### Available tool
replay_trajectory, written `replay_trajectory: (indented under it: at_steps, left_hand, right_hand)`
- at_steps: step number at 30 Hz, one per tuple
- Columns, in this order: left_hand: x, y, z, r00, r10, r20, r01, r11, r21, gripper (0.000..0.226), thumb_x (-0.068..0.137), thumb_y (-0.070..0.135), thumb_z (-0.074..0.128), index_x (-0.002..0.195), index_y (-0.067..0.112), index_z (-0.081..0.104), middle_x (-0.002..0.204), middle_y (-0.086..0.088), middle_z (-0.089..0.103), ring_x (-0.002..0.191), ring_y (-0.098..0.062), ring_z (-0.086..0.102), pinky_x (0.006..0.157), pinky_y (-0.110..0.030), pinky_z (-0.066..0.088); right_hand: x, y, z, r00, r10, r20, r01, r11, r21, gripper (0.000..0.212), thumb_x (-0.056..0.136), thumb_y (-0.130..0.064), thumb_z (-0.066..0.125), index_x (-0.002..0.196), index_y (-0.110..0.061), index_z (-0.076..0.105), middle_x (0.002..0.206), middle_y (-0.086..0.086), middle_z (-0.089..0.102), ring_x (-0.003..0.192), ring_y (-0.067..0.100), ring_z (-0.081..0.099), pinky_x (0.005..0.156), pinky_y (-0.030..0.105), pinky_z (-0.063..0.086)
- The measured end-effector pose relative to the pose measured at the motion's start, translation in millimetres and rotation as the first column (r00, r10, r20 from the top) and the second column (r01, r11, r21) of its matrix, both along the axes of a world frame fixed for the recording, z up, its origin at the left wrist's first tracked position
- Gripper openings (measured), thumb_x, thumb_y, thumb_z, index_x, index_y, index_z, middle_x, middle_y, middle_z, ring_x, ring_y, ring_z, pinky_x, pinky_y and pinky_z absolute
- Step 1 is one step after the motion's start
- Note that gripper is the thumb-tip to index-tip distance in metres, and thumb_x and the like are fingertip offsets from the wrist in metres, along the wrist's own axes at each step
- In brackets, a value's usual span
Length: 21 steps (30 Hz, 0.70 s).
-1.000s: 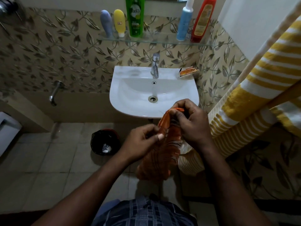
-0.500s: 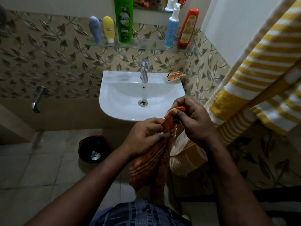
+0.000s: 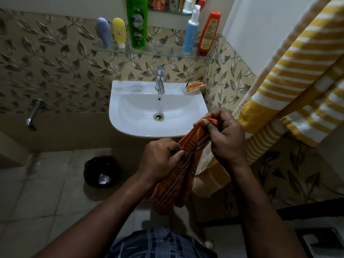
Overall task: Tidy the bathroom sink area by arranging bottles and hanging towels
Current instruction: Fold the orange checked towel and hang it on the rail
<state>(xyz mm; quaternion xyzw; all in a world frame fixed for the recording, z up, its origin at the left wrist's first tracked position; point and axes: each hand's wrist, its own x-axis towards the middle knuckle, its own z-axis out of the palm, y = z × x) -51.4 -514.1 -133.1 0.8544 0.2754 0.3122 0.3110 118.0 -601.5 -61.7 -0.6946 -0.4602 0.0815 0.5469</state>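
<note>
An orange striped towel [image 3: 176, 181] hangs bunched in front of the white sink [image 3: 134, 125]. My right hand [image 3: 225, 138] pinches its top corner, and my left hand [image 3: 160, 161] pinches its edge a little lower. A yellow and white striped towel [image 3: 290, 86] hangs on the right. On the glass shelf [image 3: 167, 53] above the tap stand a blue tube [image 3: 103, 32], a yellow tube [image 3: 119, 31], a green bottle [image 3: 137, 21], a blue spray bottle [image 3: 190, 32] and a red bottle [image 3: 208, 33].
An orange soap packet [image 3: 194, 86] lies on the sink's back right corner by the tap [image 3: 160, 80]. A black bin [image 3: 101, 171] sits on the floor tiles left of my arms. A wall spout [image 3: 33, 114] sticks out at the left.
Both hands hold the orange towel throughout. My left hand has shifted slightly along the edge, away from my right hand. The view has drifted a little.
</note>
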Motion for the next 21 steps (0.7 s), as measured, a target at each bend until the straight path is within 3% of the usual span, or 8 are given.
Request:
replay_trajectory:
  at_steps: [4, 7, 13, 15, 17, 21]
  left_hand:
    - [-10, 1, 6, 0.988, 0.124, 0.087, -0.129, 0.99, 0.052, 0.016, 0.089, 0.029, 0.073, 0.082, 0.016, 0.079, 0.078, 0.004, 0.074, 0.067, -0.01, 0.065, 0.062, -0.026, 0.052]
    - [-19, 2, 10, 0.985, 0.092, 0.144, -0.098, 0.995, 0.03, 0.015, 0.088, 0.026, 0.074, 0.08, 0.014, 0.076, 0.075, 0.004, 0.073, 0.065, -0.011, 0.066, 0.06, -0.034, 0.057]
    - [-33, -3, 12, 0.953, 0.168, 0.252, -0.067, 0.928, -0.367, 0.02, 0.083, 0.019, 0.085, 0.079, 0.019, 0.066, 0.081, 0.003, 0.075, 0.077, -0.018, 0.074, 0.068, -0.05, 0.062]
    - [-36, -5, 16, 0.954, 0.165, 0.251, -0.055, 0.918, -0.392, 0.019, 0.085, 0.015, 0.085, 0.083, 0.018, 0.066, 0.08, 0.001, 0.075, 0.078, -0.021, 0.074, 0.067, -0.049, 0.062]
    - [-38, -7, 18, 0.958, 0.149, 0.246, -0.033, 0.907, -0.421, 0.015, 0.087, 0.013, 0.083, 0.091, 0.019, 0.069, 0.08, 0.001, 0.074, 0.077, -0.019, 0.074, 0.07, -0.046, 0.063]
    - [-45, -3, 15, 0.975, 0.161, 0.151, -0.095, 0.923, -0.374, 0.008, 0.088, 0.021, 0.075, 0.094, 0.022, 0.081, 0.083, 0.01, 0.077, 0.079, -0.008, 0.073, 0.075, -0.036, 0.061]
  right_hand:
    - [-6, -5, 0, 0.998, -0.063, -0.014, 0.063, 0.998, 0.016, 0.014, 0.091, -0.034, 0.066, 0.094, -0.021, 0.066, 0.085, -0.004, 0.07, 0.08, 0.02, 0.07, 0.071, 0.054, 0.059]
    - [-8, -7, 0, 0.995, -0.096, -0.005, 0.096, 0.995, 0.007, 0.014, 0.093, -0.033, 0.065, 0.094, -0.019, 0.066, 0.083, -0.005, 0.067, 0.078, 0.02, 0.068, 0.071, 0.053, 0.059]
    - [-17, -9, 3, 0.991, -0.112, -0.071, 0.115, 0.992, 0.042, 0.006, 0.094, -0.033, 0.067, 0.095, -0.027, 0.065, 0.089, 0.003, 0.07, 0.086, 0.03, 0.071, 0.074, 0.058, 0.061]
    - [-19, -9, 2, 0.986, -0.131, -0.107, 0.135, 0.99, 0.038, 0.01, 0.092, -0.039, 0.067, 0.094, -0.03, 0.065, 0.09, 0.007, 0.07, 0.087, 0.034, 0.071, 0.074, 0.059, 0.06]
    - [-24, -11, 2, 0.985, -0.139, -0.104, 0.144, 0.989, 0.043, 0.005, 0.094, -0.033, 0.068, 0.093, -0.029, 0.065, 0.088, 0.006, 0.069, 0.085, 0.033, 0.07, 0.074, 0.057, 0.061]
    - [-32, -7, -7, 0.986, -0.165, -0.038, 0.165, 0.986, -0.019, 0.007, 0.096, -0.024, 0.068, 0.092, -0.027, 0.063, 0.08, -0.008, 0.064, 0.076, 0.017, 0.065, 0.07, 0.049, 0.059]
